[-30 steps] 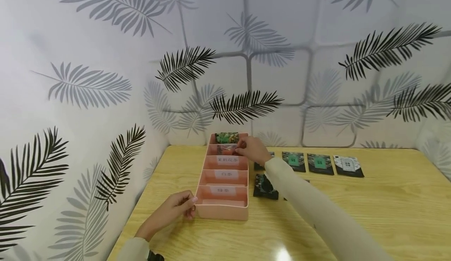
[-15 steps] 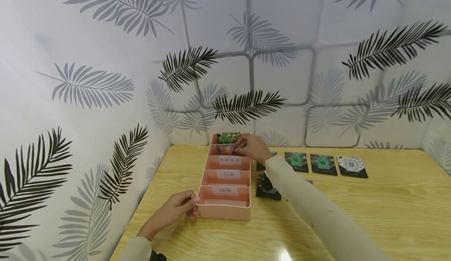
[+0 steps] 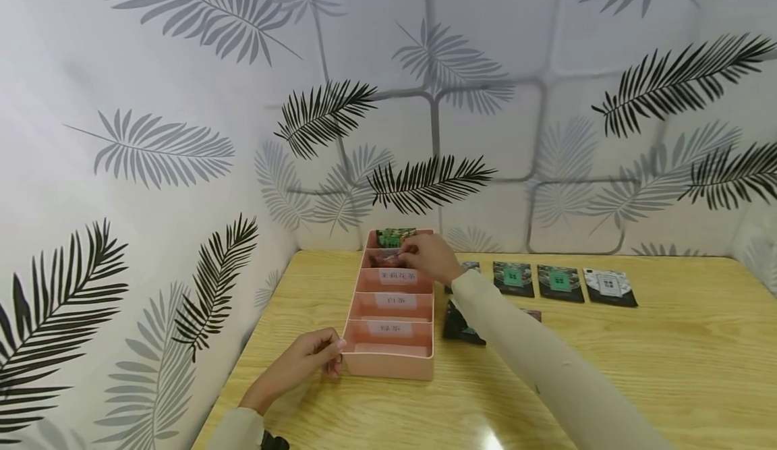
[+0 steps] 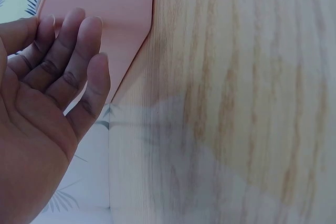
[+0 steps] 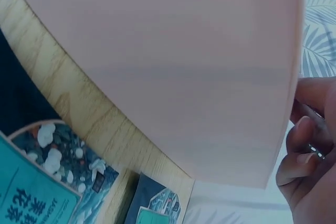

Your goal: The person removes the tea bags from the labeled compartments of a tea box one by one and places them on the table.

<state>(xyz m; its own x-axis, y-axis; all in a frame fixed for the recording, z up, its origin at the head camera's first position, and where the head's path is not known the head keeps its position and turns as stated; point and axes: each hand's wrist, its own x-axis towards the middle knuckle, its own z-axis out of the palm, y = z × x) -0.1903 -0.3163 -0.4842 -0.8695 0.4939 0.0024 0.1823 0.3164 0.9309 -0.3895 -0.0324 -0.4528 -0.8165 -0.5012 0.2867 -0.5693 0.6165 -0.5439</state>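
Note:
A pink divided box [image 3: 388,366] stands lengthwise on the table, with paper labels on its dividers. My left hand [image 3: 309,355] grips its near left corner; in the left wrist view thumb and forefinger pinch the rim while the other fingers bend loosely. My right hand [image 3: 432,256] reaches over the right wall to the second compartment from the back. Its fingertips pinch a dark red tea bag packet [image 3: 382,260] lying in that compartment. In the right wrist view the box wall hides the packet. A green tea bag packet [image 3: 394,236] sits in the rearmost compartment.
Right of the box lie several tea bag packets: two with green labels [image 3: 512,278] [image 3: 560,281], a black-and-white one [image 3: 610,286], and a dark one [image 3: 460,328] by the box. My right sleeve [image 3: 534,355] partly covers others. A leaf-patterned wall [image 3: 473,133] stands behind.
My right hand has shifted slightly left over the compartment. The dark red packet has tipped, and its red label shows less. My left hand stays at the box corner.

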